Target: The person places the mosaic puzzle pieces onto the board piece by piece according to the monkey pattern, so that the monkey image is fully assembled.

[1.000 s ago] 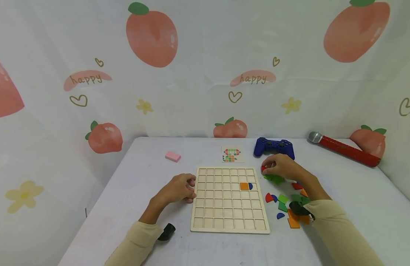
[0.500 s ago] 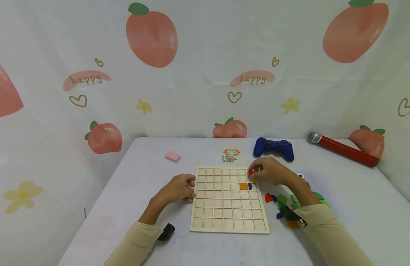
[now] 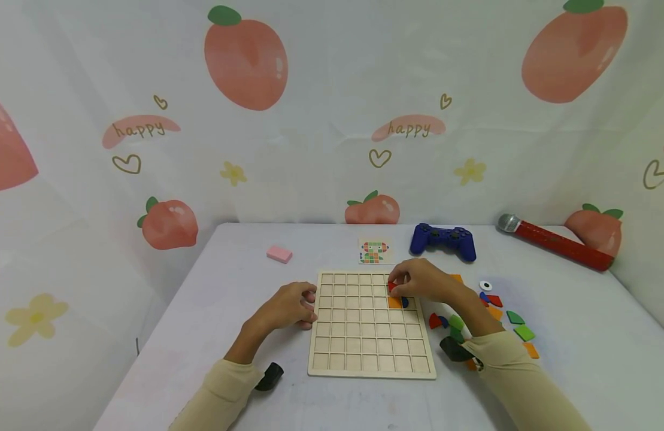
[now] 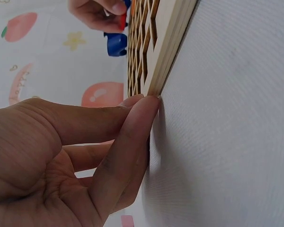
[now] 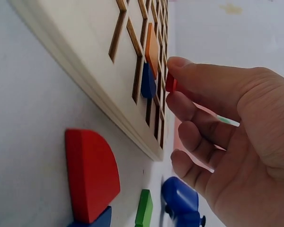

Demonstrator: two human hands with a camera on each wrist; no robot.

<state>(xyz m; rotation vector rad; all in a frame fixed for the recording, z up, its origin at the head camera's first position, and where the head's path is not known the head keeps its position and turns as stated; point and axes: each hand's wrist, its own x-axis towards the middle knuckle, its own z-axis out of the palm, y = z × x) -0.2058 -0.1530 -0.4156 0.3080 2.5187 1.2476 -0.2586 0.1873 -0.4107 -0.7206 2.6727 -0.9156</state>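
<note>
A pale wooden grid board [image 3: 364, 344] lies on the table. My left hand [image 3: 291, 306] holds its left edge, the fingertips [image 4: 144, 111] against the rim. Over the upper right of the board, my right hand [image 3: 424, 280] pinches a small red tile [image 5: 171, 82] between thumb and index finger; its exact shape is mostly covered. The other right fingers are loosely bent. Just below the red tile, an orange square tile [image 3: 395, 303] sits in a cell, with a blue half-round tile [image 5: 148, 82] beside it on the right.
Loose coloured tiles [image 3: 523, 333] lie right of the board, some under the right forearm. Behind the board are a printed pattern card [image 3: 375, 251], a blue game controller [image 3: 443, 240] and a pink block [image 3: 279, 254]. A red microphone [image 3: 560, 242] lies at the back right.
My right hand has carried the red tile leftward from the loose tiles, past the board's right edge, to a spot above the orange tile. The left hand stays put.
</note>
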